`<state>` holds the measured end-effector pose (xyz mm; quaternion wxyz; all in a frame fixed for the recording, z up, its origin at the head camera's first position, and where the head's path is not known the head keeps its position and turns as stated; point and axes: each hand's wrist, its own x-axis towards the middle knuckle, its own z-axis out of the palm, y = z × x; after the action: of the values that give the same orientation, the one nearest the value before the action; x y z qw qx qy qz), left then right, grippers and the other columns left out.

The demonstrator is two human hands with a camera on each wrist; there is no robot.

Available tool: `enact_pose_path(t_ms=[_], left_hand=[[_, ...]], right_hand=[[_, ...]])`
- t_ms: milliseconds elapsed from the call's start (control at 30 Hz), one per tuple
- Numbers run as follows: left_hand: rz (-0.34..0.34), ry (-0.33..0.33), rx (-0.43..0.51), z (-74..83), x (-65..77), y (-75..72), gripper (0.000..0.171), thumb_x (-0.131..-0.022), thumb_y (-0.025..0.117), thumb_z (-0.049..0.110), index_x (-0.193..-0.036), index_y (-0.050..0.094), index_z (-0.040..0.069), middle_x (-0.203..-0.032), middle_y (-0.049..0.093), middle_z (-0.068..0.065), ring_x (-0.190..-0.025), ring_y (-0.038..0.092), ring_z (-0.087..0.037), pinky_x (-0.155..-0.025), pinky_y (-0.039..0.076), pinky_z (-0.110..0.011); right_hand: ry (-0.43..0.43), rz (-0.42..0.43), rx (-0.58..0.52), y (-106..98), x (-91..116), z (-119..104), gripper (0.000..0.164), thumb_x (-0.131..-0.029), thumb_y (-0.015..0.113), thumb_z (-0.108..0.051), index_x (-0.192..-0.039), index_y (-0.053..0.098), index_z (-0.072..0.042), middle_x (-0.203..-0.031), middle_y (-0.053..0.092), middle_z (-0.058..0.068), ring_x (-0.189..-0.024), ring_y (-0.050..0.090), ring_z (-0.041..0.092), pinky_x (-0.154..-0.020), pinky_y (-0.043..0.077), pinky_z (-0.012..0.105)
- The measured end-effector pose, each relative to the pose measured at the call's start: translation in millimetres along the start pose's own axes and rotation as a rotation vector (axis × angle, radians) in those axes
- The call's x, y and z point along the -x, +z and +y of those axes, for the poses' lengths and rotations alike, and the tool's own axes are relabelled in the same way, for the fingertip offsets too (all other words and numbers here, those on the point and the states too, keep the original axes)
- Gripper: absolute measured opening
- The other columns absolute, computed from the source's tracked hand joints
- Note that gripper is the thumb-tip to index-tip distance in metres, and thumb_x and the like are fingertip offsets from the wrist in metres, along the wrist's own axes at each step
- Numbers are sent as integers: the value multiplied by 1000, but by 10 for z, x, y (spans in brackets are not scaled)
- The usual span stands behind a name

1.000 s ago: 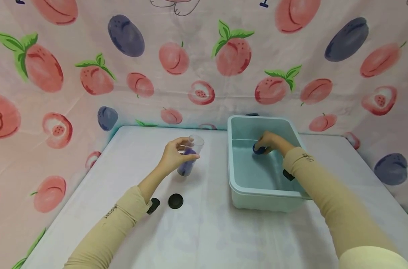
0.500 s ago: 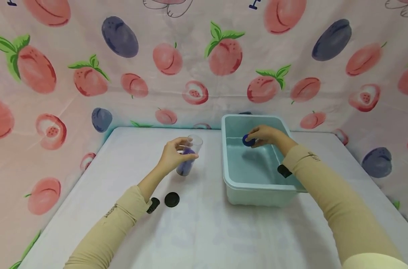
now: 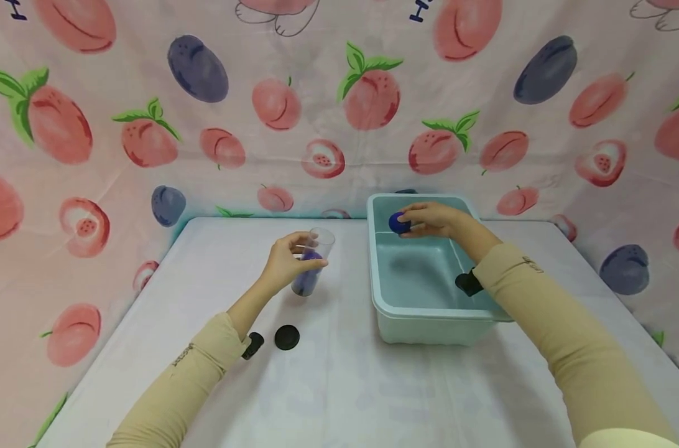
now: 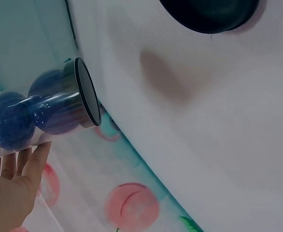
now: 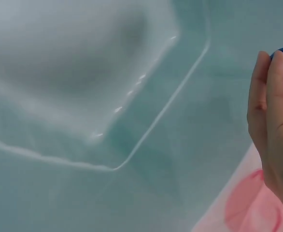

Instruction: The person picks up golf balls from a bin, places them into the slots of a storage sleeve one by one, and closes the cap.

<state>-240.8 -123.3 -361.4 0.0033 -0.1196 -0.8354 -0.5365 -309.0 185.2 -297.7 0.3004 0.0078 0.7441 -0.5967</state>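
Note:
My left hand [image 3: 285, 260] grips a clear plastic tube [image 3: 321, 239] that leans slightly over the table, mouth up. Two blue balls [image 4: 10, 121] sit stacked inside it above its black base [image 4: 88, 92], as the left wrist view shows. Between the fingertips of my right hand [image 3: 436, 223] is another blue ball [image 3: 398, 223], held over the back left part of the light blue basin [image 3: 376, 274]. That ball also shows at the edge of the right wrist view, partly cut off.
A round black lid [image 3: 286, 337] lies on the white table [image 3: 339, 386], in front of the tube. Behind the table hangs a fruit-printed cloth [image 3: 233, 180]. The basin's tall wall stands between the two hands.
The right hand has lifted the blue ball from low in the basin, up and to the left. The left hand still holds the tube in nearly the same place.

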Motion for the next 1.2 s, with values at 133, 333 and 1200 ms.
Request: enact_pose_path(t_ms=[133,333,1200], left_hand=[[-10,11,11,9,-18,40,53,-75,79,11,-122,57,2,-122,61,-18,-110,61,-33,-92,51,-46],[-15,20,25,48,-51,158,53,-74,80,11,-121,58,3,-120,63,-15,-108,62,-32,-89,53,-44],[10,36,-25,264,-155,346,59,-72,82,17,-125,57,5,-119,64,-14,-108,61,-33,-95,49,-47]], right_hand=[[-30,-50,-126,100,56,-74,50,-99,44,-11,-144,26,2,-146,23,22,-116,44,29,-78,57,25],[-64,-68,-164,249,141,-158,30,-99,43,-9,-129,39,-2,-144,26,21,-112,47,29,-76,57,25],[-185,-154,-27,629,342,-286,44,-98,45,-10,-138,36,6,-100,59,5,-90,67,15,-97,49,35]])
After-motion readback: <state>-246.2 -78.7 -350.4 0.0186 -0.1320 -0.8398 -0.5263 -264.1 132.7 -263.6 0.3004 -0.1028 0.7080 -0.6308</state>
